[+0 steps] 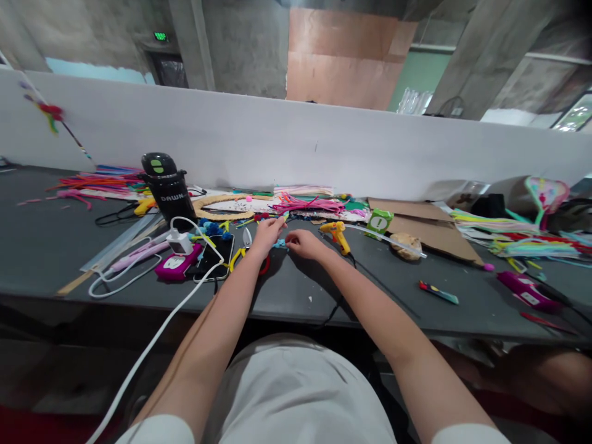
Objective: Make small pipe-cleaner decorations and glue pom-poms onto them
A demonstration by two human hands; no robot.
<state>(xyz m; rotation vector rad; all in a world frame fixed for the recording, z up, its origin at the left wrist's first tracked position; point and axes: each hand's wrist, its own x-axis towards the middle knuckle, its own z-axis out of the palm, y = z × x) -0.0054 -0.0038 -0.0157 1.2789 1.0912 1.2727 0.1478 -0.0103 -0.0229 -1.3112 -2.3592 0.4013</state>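
My left hand (271, 233) is closed, its fingertips pinched on a small pale green piece (285, 216) just above the dark table. Close to its right, my right hand (303, 243) has its fingers curled together beside a small light blue piece (280, 244); whether the fingers grip that piece is too small to tell. The two hands do not touch. Left of my left wrist lie pliers with yellow handles (235, 258). A yellow glue gun (337, 236) rests right of my right hand, with a clear glue stick (383, 237) in its back.
A black bottle (171, 197), purple power socket (178, 262) and white cable (161, 333) are at the left. Pink pipe cleaners (308, 203) lie behind my hands. At the right are cardboard (430, 234), a green box (379, 222) and a cutter (438, 292).
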